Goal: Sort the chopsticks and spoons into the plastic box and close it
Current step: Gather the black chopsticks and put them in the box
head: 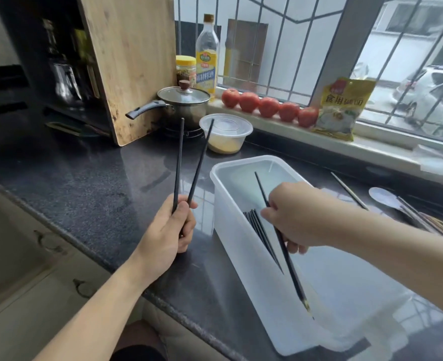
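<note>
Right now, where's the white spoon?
Head view, far right: the spoon lies on the counter right of the box, beside loose chopsticks.

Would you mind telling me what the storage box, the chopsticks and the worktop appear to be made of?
The plastic box looks like translucent, frosted white plastic: the chopsticks inside show dimly through its wall. The chopsticks in the left hand look matte black, possibly plastic or lacquered wood; the frame cannot settle which. The countertop seems polished dark speckled stone, since it reflects the window.

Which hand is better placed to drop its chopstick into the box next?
Right. The right hand already holds a chopstick over the box; the left hand holds two beside it.
</note>
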Demonstrator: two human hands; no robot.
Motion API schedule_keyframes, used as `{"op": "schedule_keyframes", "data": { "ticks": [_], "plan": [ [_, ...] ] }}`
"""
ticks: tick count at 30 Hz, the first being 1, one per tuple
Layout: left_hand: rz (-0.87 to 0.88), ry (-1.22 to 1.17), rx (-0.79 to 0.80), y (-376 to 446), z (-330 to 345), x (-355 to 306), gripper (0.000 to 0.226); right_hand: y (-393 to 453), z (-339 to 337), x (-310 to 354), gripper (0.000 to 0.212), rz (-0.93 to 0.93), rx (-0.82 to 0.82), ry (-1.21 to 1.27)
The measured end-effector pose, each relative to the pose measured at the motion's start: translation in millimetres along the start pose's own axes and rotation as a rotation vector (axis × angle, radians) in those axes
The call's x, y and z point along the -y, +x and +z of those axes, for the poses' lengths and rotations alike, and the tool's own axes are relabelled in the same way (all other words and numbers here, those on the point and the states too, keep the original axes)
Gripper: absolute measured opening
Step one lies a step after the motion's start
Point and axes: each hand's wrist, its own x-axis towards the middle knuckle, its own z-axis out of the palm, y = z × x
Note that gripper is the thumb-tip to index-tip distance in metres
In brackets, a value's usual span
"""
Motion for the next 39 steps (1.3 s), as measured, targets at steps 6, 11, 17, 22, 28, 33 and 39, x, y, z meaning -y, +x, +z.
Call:
{"op": "schedule_keyframes", "data": {
  "ticks": [6, 11, 17, 22, 28, 33, 39],
  "plan": [
    [0.032, 0.007, -0.037, -2, 2, -1, 0.028, 3, -5, -8, 0.043, 0.012, 0.019, 0.120],
    [0.101, 0.052, -0.058, -1, -1, 3, 0.020, -11, -24, 1, 0.030, -0.117, -0.253, 0.303],
    [0.234, 0.137, -0.005, -5, 0, 2, 0.019, -15, -16, 47, 0.032, -0.360, -0.339, 0.354],
    [0.247, 0.196, 0.048, -6, 1, 2, 0.022, -4, -1, 65, 0.018, -0.455, -0.416, 0.415],
    [0.102, 0.077, -0.031, -5, 3, 0, 0.032, -19, -40, 25, 0.017, -0.529, -0.831, 1.105],
    [0.000, -0.065, -0.021, 0, -6, 2, 0.059, -39, -76, -26, 0.027, -0.237, -0.966, 0.822],
    [-0.019, -0.068, -0.036, -1, -4, -2, 0.040, -25, -24, -13, 0.034, -0.031, -0.193, 0.236]
  ]
}}
